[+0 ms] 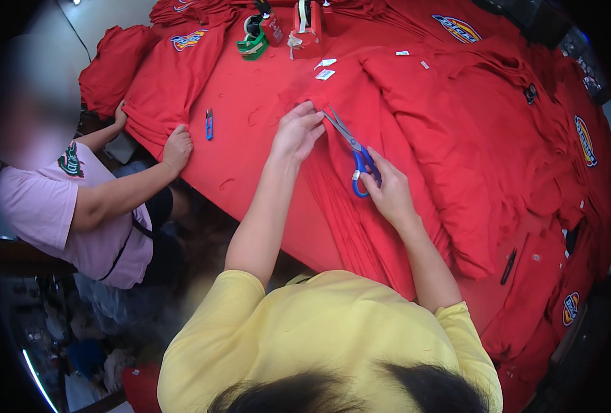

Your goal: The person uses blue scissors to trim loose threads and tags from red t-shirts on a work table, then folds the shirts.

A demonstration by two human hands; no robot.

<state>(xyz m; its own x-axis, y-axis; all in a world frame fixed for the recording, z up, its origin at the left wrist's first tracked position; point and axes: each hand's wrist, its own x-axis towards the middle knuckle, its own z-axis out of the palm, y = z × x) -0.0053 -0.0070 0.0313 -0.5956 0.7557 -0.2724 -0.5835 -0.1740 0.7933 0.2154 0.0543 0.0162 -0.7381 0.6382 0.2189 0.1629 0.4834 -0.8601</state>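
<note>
My right hand (393,189) grips blue-handled scissors (347,133), with fingers at the handle loops. The slim metal blades point away and to the left, slightly apart, over a red garment (360,227) spread on the table. Close to the blade tips, my left hand (297,134) is closed, thumb and fingertips drawn together. Whatever lies in that pinch is too small to make out. The garment's folds run from beneath both hands toward the table's near edge.
Several red garments (553,138) with badges are heaped right and far. Blue thread snips (210,125), a green tape dispenser (252,45), a red tape dispenser (307,34) and a black pen-like tool (508,267) lie about. At left a person (106,213) handles another red garment (174,82).
</note>
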